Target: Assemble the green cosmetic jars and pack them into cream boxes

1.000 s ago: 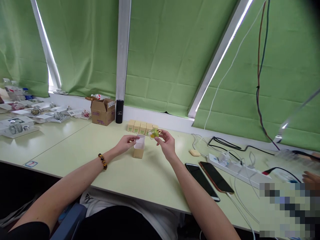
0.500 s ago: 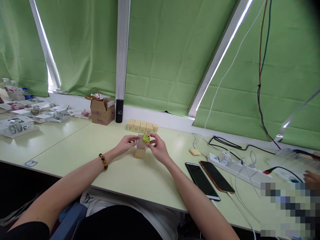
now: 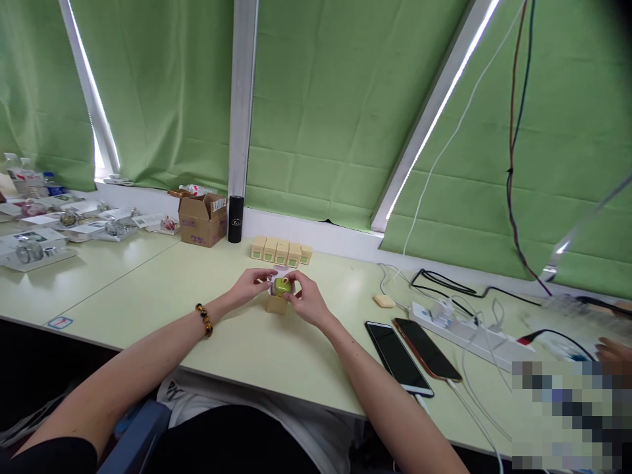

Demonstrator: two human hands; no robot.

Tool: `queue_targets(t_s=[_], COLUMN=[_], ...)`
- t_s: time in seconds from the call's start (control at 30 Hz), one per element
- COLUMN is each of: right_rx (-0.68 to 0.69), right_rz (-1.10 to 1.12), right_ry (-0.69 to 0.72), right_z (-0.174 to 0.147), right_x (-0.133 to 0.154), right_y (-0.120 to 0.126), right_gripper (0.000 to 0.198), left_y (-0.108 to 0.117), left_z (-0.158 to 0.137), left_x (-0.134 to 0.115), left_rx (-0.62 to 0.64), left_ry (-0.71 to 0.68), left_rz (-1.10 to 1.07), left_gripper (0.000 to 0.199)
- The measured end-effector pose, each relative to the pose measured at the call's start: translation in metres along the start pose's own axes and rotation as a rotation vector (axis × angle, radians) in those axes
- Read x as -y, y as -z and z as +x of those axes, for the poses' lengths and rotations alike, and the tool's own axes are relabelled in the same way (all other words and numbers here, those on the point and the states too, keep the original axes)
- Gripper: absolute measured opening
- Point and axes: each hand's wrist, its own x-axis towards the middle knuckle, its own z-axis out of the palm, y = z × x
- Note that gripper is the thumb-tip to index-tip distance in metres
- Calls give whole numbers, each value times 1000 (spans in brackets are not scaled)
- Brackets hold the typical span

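A small kraft-coloured box (image 3: 276,305) stands upright on the table before me with its top flaps raised. At its mouth is a round, shiny green item with a cream loop on top (image 3: 281,286); its exact kind does not show. The fingers of my right hand (image 3: 310,301) are closed on the item's right side, thumb in front. My left hand (image 3: 251,287) pinches the box's left flap between thumb and fingers. The lower part of the green item is hidden by the box.
Behind the hands stands a row of several small kraft boxes (image 3: 281,252). A cardboard carton (image 3: 202,220) and a black tumbler (image 3: 236,219) are farther back. Two phones (image 3: 399,359), a power strip (image 3: 464,334) and cables lie right. Opened white packages (image 3: 37,253) cover the left. Another person's hand (image 3: 612,350) shows far right.
My right hand has lowered the green item from above the box down into its mouth, turning it more upright. The left hand and the box have barely moved.
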Motion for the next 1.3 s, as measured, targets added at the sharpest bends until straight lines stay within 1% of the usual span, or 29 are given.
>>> queue_targets(t_s=[0.13,0.27,0.33,0.4,0.5,0.6,0.77,1.17,1.3], right_rx=[21,-5,-30,-54,-87,-141,-214,-199,-189], right_rz=[-31,-107,-171,-217,-226,-200,-172,-167,-123], right_ry=[30,71,79,56,25,38,8,-132,-136], right_z=[-2,0,1,2,3,3,5,8,7], right_x=[1,3,3,3,3,2,-3,-8,-6], right_y=[-4,-8,-11,-12,-15,-18,-22,-27,-25], right_gripper=[25,7,14,18,17,15,12,11,11], left_y=[0,-1,-1,-1,-2,-1,-1,-2,-2], left_z=[1,1,0,0,1,1,-1,0,0], left_x=[4,3,2,1,1,1,-3,-1,0], left_rx=[21,31,32,29,30,40,42,31,39], left_ry=[26,42,41,32,17,6,24,13,7], left_rz=[-37,-90,-92,-93,-110,-144,-146,-99,-89], left_gripper=[56,58,58,56,55,54,56,52,53])
